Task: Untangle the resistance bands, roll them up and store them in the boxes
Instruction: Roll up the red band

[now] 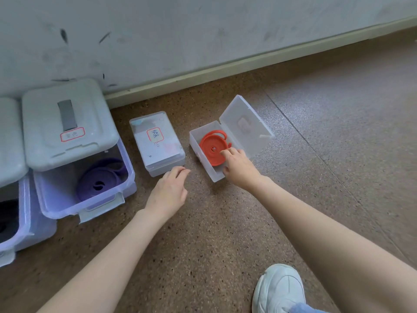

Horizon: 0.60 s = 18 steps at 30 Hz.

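A rolled red resistance band lies inside a small clear box whose hinged lid stands open to the right. My right hand reaches into this box, its curled fingers over the near edge of the red roll and its thumb at the box's front wall. My left hand hovers over the floor with relaxed fingers and holds nothing, close to the near corner of a closed small clear box that bears a red-framed label.
At the left a lilac bin holds a rolled purple band, its grey lid pushed back. Another bin at the far left holds something black. A wall and baseboard run behind. My shoe is at the bottom right.
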Each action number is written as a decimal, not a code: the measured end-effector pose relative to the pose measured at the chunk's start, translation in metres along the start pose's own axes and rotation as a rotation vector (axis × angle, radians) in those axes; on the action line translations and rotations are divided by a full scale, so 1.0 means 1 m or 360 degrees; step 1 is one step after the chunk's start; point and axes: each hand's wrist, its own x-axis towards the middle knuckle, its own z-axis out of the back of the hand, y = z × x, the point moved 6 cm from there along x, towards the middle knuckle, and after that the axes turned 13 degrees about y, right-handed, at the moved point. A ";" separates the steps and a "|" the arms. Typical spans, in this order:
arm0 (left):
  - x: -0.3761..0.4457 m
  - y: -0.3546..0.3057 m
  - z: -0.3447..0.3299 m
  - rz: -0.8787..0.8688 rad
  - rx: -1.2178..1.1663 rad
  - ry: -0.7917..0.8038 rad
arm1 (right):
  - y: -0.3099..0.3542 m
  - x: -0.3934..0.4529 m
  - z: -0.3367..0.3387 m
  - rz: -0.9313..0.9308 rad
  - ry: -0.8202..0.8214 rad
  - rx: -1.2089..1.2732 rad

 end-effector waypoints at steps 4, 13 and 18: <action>0.000 -0.011 0.013 -0.0036 -0.0023 -0.0059 | 0.001 -0.003 -0.002 -0.0051 -0.0004 0.0129; 0.083 -0.026 0.032 -0.0187 -0.0089 -0.0178 | -0.022 0.074 0.039 0.0085 -0.0292 0.0258; 0.134 -0.025 0.031 -0.0183 -0.0023 -0.0040 | -0.034 0.099 0.041 0.0130 -0.0456 0.0225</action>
